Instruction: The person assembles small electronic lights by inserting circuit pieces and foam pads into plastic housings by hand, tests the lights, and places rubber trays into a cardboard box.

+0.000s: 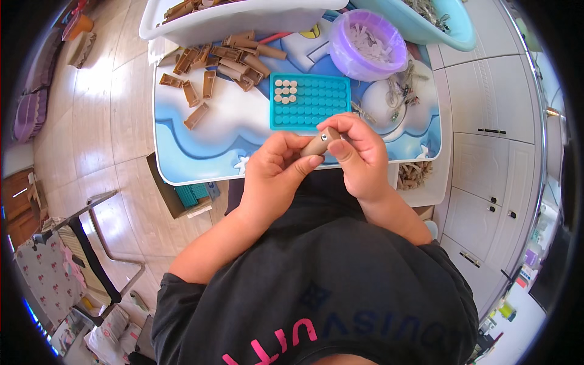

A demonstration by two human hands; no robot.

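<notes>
Just in front of the table's near edge I hold a light-brown, rounded plastic casing (pixel 315 145) with both hands. A small dark opening with something light in it shows near its right end. My left hand (pixel 274 173) pinches the left end between thumb and fingers. My right hand (pixel 362 155) closes round the right end, thumb in front and fingers behind. Right beyond my hands lies a turquoise tray (pixel 272 112) with rows of round places. Several beige round caps (pixel 285 91) sit in its far left corner.
Brown casing pieces (pixel 208 84) lie loose at the table's far left. Behind stands a white bin (pixel 243 23). A purple tub (pixel 336 52) holds small pale pieces, beside a light-blue basin (pixel 459 36). Thin wired parts (pixel 401 88) lie at right. A chair (pixel 94 261) stands lower left.
</notes>
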